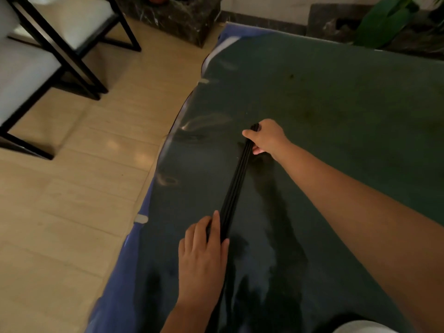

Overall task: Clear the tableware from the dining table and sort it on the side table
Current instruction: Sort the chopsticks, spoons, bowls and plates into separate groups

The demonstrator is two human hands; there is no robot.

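Note:
A bundle of black chopsticks (236, 182) lies lengthwise on the dark glossy table (336, 111), running from near me toward the far side. My right hand (266, 138) is closed around the far end of the bundle. My left hand (205, 251) grips the near end, thumb on one side and fingers on the other. The chopsticks rest on or just above the tabletop; I cannot tell which.
The table has a blue-edged cover, with its left edge (153, 188) curving along a beige tiled floor (72, 200). Two black-framed chairs with white seats (36, 61) stand at the far left. A dark marble planter (182, 18) and green leaves (384, 20) sit beyond the table.

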